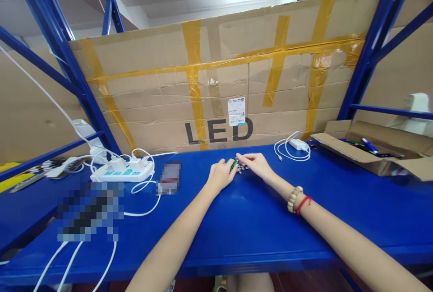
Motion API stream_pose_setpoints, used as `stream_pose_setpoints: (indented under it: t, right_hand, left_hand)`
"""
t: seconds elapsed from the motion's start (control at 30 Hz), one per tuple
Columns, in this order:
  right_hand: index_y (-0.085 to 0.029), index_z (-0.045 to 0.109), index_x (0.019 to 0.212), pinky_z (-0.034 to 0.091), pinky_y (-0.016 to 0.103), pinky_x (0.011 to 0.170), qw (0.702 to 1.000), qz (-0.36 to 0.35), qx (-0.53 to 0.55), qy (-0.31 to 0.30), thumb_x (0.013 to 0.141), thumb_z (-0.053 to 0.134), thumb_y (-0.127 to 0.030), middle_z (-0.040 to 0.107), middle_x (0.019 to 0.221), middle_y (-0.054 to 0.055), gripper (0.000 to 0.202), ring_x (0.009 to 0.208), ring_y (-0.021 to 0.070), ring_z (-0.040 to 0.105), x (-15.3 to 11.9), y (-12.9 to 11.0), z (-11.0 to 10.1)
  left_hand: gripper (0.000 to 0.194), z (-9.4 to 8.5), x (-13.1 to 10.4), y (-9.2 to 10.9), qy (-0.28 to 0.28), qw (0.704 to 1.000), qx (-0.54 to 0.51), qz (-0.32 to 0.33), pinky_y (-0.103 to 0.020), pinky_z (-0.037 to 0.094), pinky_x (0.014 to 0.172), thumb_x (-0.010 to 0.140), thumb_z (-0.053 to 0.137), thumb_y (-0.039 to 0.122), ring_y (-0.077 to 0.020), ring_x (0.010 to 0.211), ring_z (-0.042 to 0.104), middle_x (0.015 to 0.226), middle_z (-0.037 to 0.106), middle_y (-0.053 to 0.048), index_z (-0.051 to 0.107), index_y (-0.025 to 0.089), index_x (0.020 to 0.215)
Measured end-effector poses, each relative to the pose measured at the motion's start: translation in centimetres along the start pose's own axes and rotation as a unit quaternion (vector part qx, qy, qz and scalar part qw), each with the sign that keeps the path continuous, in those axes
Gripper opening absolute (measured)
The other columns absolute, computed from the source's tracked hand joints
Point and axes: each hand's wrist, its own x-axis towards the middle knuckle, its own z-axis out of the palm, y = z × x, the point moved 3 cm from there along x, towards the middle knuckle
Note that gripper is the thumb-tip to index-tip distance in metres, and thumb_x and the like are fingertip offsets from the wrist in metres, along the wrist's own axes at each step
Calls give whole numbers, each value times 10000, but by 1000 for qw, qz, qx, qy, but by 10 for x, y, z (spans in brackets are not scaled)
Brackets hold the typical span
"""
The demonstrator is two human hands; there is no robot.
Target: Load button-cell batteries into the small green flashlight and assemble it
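Near the back middle of the blue table (257,229), my left hand (220,175) has its fingers closed on a small green object (233,165). My right hand (257,164) is pinched at the upper end of that object, its fingertips almost meeting those of the left. What the right fingertips hold, if anything, is too small to make out. Several small pale and brown pieces (241,169) lie on the table between and just under the two hands, partly hidden by the fingers.
A white power strip (123,174) with plugs and cables sits at left, beside a blurred phone (170,177) and a pixelated dark object (90,211). At right are a white charger (298,144) and an open cardboard box (355,152) holding pens. A large cardboard sheet (155,102) stands behind.
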Motion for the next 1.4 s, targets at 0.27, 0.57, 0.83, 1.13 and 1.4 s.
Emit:
stream_pose_setpoints:
  t: [0.27,0.57,0.83,1.13,1.4]
  right_hand:
    - [-141,714,828,468,183,511,982,93,162,-13,685,639,-367,692,868,77,278,690,130,625,-14,-6,11]
    - [-148,711,772,437,158,417,956,191,220,14,714,616,-159,689,706,69,112,584,111,609,-15,-1,14]
    - [-153,714,833,413,145,417,953,199,226,10,752,585,-134,677,653,42,154,563,94,592,-16,-7,13]
    - [-158,683,963,387,108,397,963,166,205,62,768,583,-206,670,912,53,224,562,49,552,-7,-7,-10]
    - [-136,700,900,367,111,384,975,142,155,69,718,643,-236,680,786,40,215,517,49,539,-2,4,-12]
  left_hand:
    - [244,0,1,0,-18,1000,13,5,-243,449,667,926,297,286,-214,913,513,838,642,-95,503,175,996]
    - [229,0,2,2,-44,999,14,29,-269,456,676,920,311,283,-226,908,519,807,635,-93,493,176,1010]
    - [264,-1,2,1,-31,999,11,15,-238,443,631,928,290,308,-188,805,548,787,581,-61,520,184,964]
    - [254,0,4,-2,-1,999,-24,23,-219,447,687,933,303,354,-146,846,539,831,565,-14,482,217,1051]
    - [261,3,5,2,-17,995,-25,91,-262,457,759,937,304,265,-173,904,502,946,602,-33,456,208,1141]
